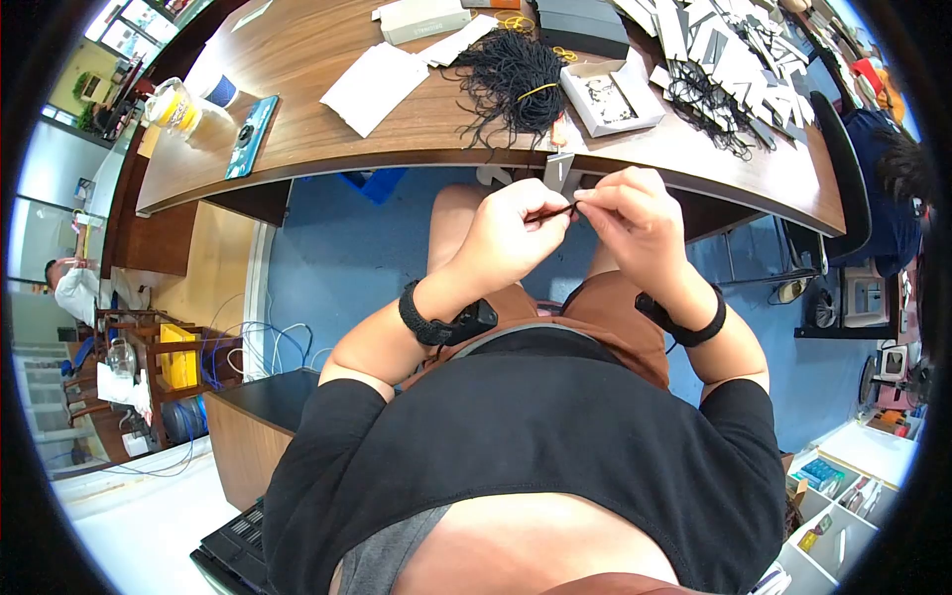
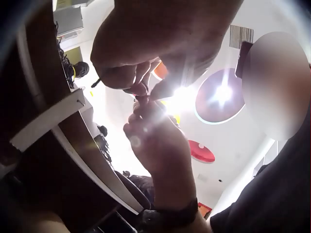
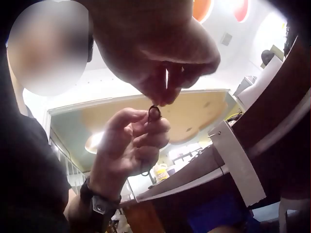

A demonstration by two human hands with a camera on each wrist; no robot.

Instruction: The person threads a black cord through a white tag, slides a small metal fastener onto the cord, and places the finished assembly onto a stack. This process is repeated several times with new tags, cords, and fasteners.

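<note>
In front of the desk edge, above the lap, both hands meet at their fingertips. My left hand grips a thin black cord in its curled fingers. A short end of the cord pokes out of that fist in the left wrist view. In the right wrist view a small loop of cord curves around a left fingertip. My right hand pinches the cord right at this loop between thumb and finger; its fingertips hide part of the cord.
A pale strip juts from the desk edge close beyond the hands. On the desk lie a bundle of black cords, an open white box, white paper, a phone and a pile of white tags.
</note>
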